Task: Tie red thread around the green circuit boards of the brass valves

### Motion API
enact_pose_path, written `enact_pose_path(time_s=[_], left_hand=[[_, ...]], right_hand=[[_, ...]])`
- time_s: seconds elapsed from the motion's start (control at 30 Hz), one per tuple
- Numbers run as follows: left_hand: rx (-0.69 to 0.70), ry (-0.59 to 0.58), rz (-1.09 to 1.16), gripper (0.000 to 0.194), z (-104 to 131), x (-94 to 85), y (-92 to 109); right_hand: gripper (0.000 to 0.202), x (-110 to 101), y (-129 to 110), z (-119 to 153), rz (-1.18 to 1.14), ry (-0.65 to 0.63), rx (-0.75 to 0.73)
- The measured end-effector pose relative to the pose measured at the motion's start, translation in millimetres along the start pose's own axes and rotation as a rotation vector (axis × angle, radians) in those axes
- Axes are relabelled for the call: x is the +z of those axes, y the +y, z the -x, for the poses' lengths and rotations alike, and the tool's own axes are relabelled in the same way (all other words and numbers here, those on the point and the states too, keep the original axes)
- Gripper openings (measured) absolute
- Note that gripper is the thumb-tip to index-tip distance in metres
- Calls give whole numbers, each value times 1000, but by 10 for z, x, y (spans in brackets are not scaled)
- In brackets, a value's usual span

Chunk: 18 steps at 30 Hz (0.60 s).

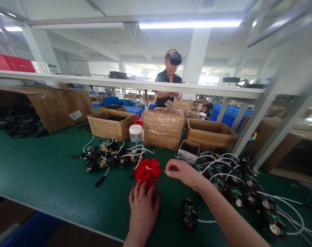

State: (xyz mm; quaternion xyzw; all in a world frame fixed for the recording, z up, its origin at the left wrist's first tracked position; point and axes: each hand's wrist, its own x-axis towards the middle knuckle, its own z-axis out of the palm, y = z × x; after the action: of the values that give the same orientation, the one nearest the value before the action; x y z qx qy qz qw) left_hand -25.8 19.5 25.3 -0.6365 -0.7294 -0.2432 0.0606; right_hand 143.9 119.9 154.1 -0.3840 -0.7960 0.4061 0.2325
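Observation:
Several bundles of thin red wire (145, 170) lie on the green bench in front of me, one with a white tie around it. Over the nearest bundle rests my left hand (143, 209), palm down, its fingers spread and touching the red strands. My right hand (180, 172) is just right of the bundles, thumb and forefinger pinched on a fine red strand that runs back toward the pile. Below my right forearm sits a black housing with a green circuit board (189, 214) and a white cable.
More circuit-board housings (237, 192) with white cables crowd the right side. Black parts with brass fittings (104, 156) are heaped at left. Behind stand a clear jar (136, 134), a taped carton (163, 128) and open cardboard boxes (112, 125). A person (168, 79) stands beyond the shelf (135, 83).

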Motion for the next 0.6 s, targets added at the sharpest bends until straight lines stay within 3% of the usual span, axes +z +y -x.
enact_pose_path(time_s=[0.27,0.4,0.5,0.6], left_hand=[[-36,1,54,37,-11,16,-8],[-39,116,116,50,13,-82,-26],[-12,236,305,43,32,-239,6],[-53,97,742,36,39,-423,207]], right_hand=[[11,-340,-180,365,-200,25,19],[8,-410,-185,579,-241,36,32],[6,-411,-197,750,-266,32,46],[7,-373,-223,904,-327,9,51]])
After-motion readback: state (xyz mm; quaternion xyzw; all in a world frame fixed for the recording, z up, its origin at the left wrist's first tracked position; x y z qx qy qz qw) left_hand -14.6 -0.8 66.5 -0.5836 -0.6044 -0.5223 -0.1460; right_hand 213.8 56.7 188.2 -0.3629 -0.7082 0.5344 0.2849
